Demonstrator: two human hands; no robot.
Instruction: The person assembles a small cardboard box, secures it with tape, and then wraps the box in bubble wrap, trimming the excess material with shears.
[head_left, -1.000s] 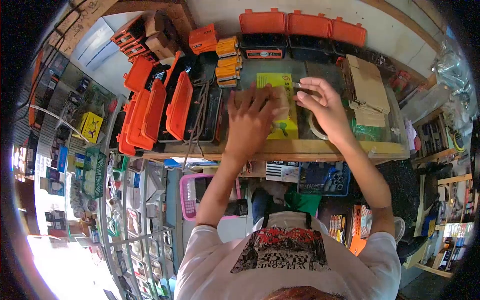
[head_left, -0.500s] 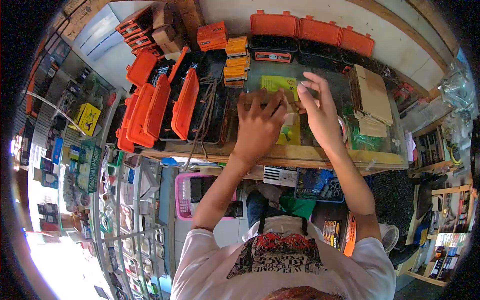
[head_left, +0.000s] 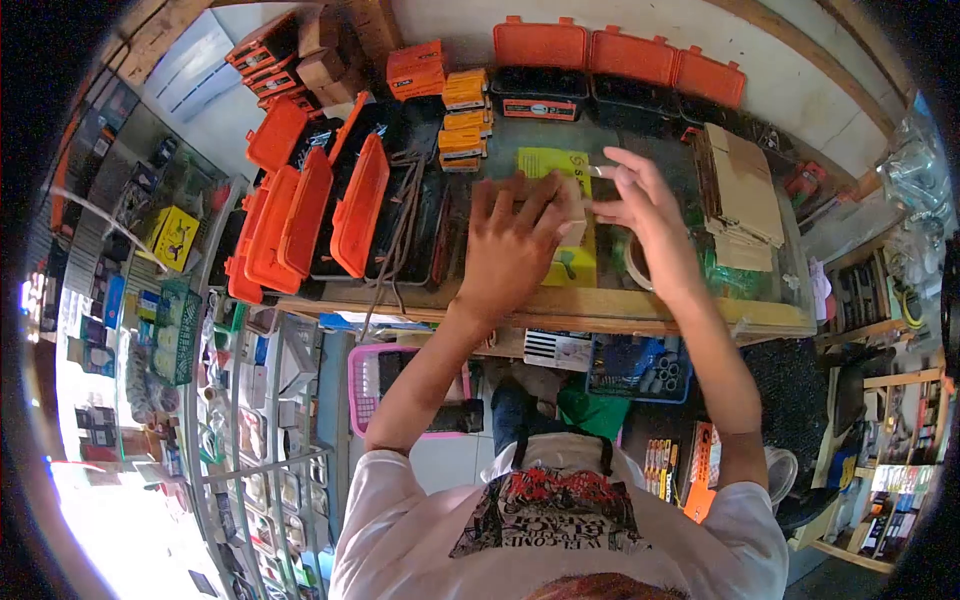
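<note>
A small tan cardboard box (head_left: 573,212) stands over a yellow-green printed sheet (head_left: 570,272) on the glass-topped counter. My left hand (head_left: 512,240) has its thumb and fingers against the left side of this box, partly covering it. On the other side is my right hand (head_left: 645,215), fingers apart, its fingertips close to the box's right edge. Beside the right wrist lies a roll of tape (head_left: 636,263), half hidden by the hand.
Orange-lidded black cases stand open at the left (head_left: 360,205) and back (head_left: 542,85). Small orange-yellow boxes (head_left: 463,120) are stacked behind my left hand. Flattened cardboard (head_left: 740,185) lies at the right. Below the counter are a pink basket (head_left: 362,395) and a blue crate (head_left: 612,385).
My right hand has turned, and its fingers have come down closer to the box. The box shows more upright between my hands, and my left hand has shifted slightly left.
</note>
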